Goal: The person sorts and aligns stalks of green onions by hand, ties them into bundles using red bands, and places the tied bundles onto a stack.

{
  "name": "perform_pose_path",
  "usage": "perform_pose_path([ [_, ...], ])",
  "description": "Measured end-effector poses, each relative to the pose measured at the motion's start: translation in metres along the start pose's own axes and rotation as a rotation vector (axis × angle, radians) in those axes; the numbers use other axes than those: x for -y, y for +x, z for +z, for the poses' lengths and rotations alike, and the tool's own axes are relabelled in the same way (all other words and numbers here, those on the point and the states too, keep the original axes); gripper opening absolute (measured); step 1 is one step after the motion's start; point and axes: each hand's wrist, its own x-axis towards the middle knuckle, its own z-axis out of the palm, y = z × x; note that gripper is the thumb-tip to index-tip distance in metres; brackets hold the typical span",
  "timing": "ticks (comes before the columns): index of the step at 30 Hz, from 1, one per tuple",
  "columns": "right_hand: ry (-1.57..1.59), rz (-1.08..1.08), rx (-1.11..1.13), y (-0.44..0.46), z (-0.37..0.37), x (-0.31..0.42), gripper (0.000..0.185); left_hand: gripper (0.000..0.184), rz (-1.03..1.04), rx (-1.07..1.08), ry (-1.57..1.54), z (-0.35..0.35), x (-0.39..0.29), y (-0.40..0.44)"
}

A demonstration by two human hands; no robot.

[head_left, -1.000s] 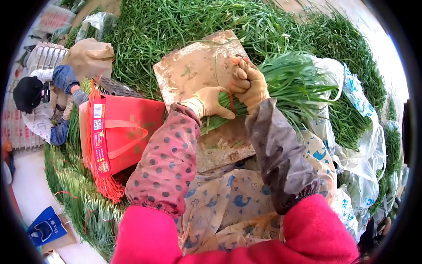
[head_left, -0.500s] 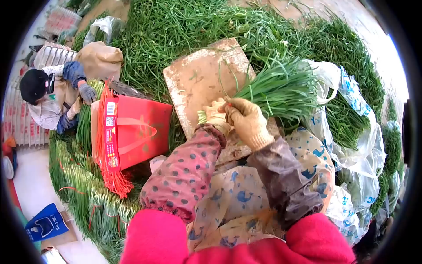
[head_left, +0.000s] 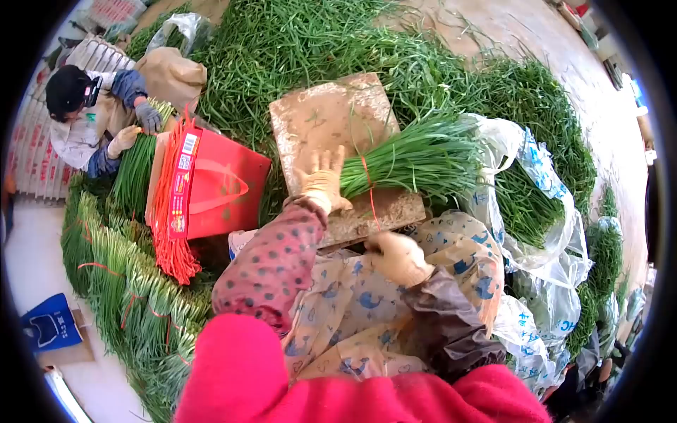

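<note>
A bunch of green chives lies across a worn wooden board, its leafy end to the right. Round its middle runs a thin red tie, whose loose end stretches down toward me. My left hand, in a cream work glove, rests with fingers spread against the stem end of the bunch and covers it. Below the board's near edge, my right hand, also gloved, is closed on the lower end of the tie; its fingertips are slightly blurred.
Left of the board stands a red bag with a bundle of red ties draped over it. Tied bunches lie at lower left. Loose chives are heaped behind. Plastic bags lie right. A co-worker handles chives at left.
Both hands were together at the stem end. Now my left hand has spread open there, and my right hand has moved down toward me, drawing the red tie out straight.
</note>
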Motion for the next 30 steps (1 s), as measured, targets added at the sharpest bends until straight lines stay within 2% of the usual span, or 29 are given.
perform_pose_path([
  [1,0.105,-0.118,-0.176,0.004,-0.008,0.010,0.032,0.135,-0.070,-0.004,-0.030,0.000,0.010,-0.012],
  [3,0.111,-0.419,-0.433,0.031,-0.028,0.029,0.028,0.130,-0.234,0.022,-0.031,-0.008,0.019,-0.043],
  [5,-0.106,-0.590,-0.528,0.069,-0.052,0.033,0.029,0.122,-0.346,0.000,0.086,0.000,0.020,-0.076],
  [7,-0.388,-0.514,-0.331,0.094,-0.084,0.031,0.033,0.104,-0.281,-0.020,0.139,0.014,0.013,-0.108],
  [10,-0.353,-0.574,-0.281,0.116,-0.110,0.027,0.037,0.073,0.181,-0.072,-0.454,0.052,0.001,-0.140],
  [12,-0.506,-0.482,-0.110,0.130,-0.127,0.012,0.063,0.054,0.128,0.177,-0.925,0.066,-0.022,-0.142],
  [13,-0.596,-0.411,-0.015,0.129,-0.138,0.010,0.074,0.054,0.125,0.178,-0.933,0.077,-0.033,-0.129],
  [14,-0.717,-0.287,0.065,0.129,-0.144,0.005,0.091,0.045,0.107,0.173,-1.296,0.094,-0.042,-0.109],
  [15,-0.836,-0.192,0.079,0.126,-0.147,0.002,0.098,0.037,0.086,0.164,-1.660,0.103,-0.046,-0.094],
  [16,-0.887,-0.141,0.089,0.121,-0.149,-0.002,0.100,0.037,0.087,0.168,-1.668,0.084,-0.048,-0.085],
  [18,-0.901,-0.061,0.089,0.111,-0.146,-0.021,0.106,0.025,-0.320,0.021,-1.851,0.053,-0.057,-0.069],
  [19,-0.902,-0.047,0.090,0.108,-0.142,-0.036,0.106,0.021,-0.278,-0.243,-1.818,0.058,-0.058,-0.061],
  [20,-0.834,-0.099,-0.004,0.106,-0.137,-0.051,0.103,0.033,-0.345,-0.279,-1.452,0.063,-0.051,-0.057],
  [21,-0.760,-0.153,-0.099,0.105,-0.134,-0.059,0.100,0.047,-0.399,-0.311,-1.080,0.052,-0.040,-0.059],
  [23,-0.769,-0.106,-0.087,0.098,-0.137,-0.053,0.099,0.054,-0.478,-0.222,-0.625,0.038,-0.031,-0.063],
  [24,-0.748,-0.083,-0.120,0.092,-0.140,-0.049,0.099,0.057,-0.489,-0.176,-0.457,0.052,-0.021,-0.056],
  [27,-0.687,-0.084,-0.221,0.077,-0.145,-0.047,0.091,0.047,-0.398,-0.135,-0.314,0.048,-0.013,-0.052],
  [29,-0.570,-0.302,-0.412,0.075,-0.143,-0.053,0.078,0.041,-0.312,-0.149,-0.284,0.054,-0.007,-0.043],
  [30,-0.508,-0.425,-0.500,0.075,-0.143,-0.049,0.059,0.036,-0.236,-0.167,-0.255,0.050,-0.006,-0.043],
])
